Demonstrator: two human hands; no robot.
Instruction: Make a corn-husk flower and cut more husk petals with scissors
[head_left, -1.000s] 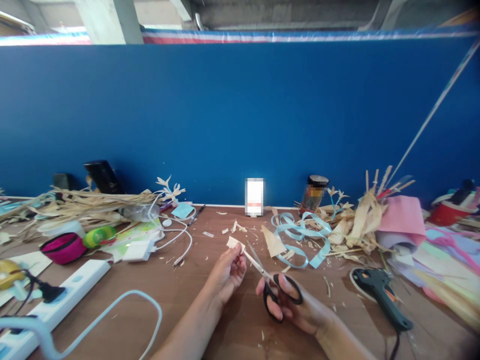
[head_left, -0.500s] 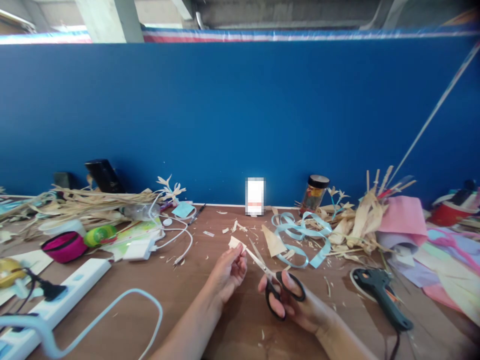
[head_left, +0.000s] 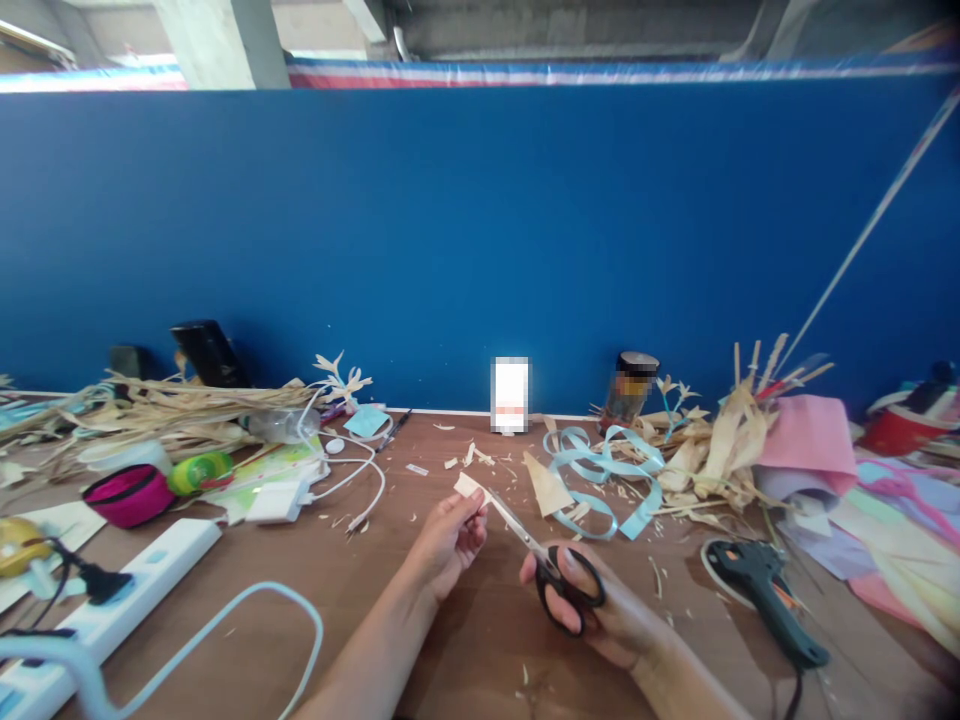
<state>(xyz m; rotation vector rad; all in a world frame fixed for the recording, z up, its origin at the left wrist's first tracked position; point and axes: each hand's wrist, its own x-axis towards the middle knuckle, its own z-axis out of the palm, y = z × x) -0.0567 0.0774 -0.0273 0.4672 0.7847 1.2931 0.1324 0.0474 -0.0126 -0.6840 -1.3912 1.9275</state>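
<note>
Between its thumb and fingers, my left hand (head_left: pixel 452 540) pinches a small pale piece of dried husk (head_left: pixel 468 486). My right hand (head_left: pixel 592 600) has its fingers through the black handles of a pair of scissors (head_left: pixel 536 545). Their blades are together and point up and left, with the tips at the husk piece beside my left fingertips. Past the blades lies a larger pale triangular husk piece (head_left: pixel 546 484), close to a loose coil of light blue ribbon (head_left: pixel 600 465). Small husk scraps (head_left: pixel 480 456) are scattered on the brown table (head_left: pixel 420 620).
A glue gun (head_left: pixel 765 595) lies at the right, below a bundle of dried husks (head_left: pixel 739 445). On the left are a white power strip (head_left: pixel 161 575), a looping pale cable (head_left: pixel 307 600), a magenta pouch (head_left: pixel 129 493) and piled husk strips (head_left: pixel 202 400). A blue partition (head_left: pixel 420 220) stands behind.
The scissors have gone from open to closed, their blades coming together at the husk piece. My left hand has shifted slightly left and still pinches the piece.
</note>
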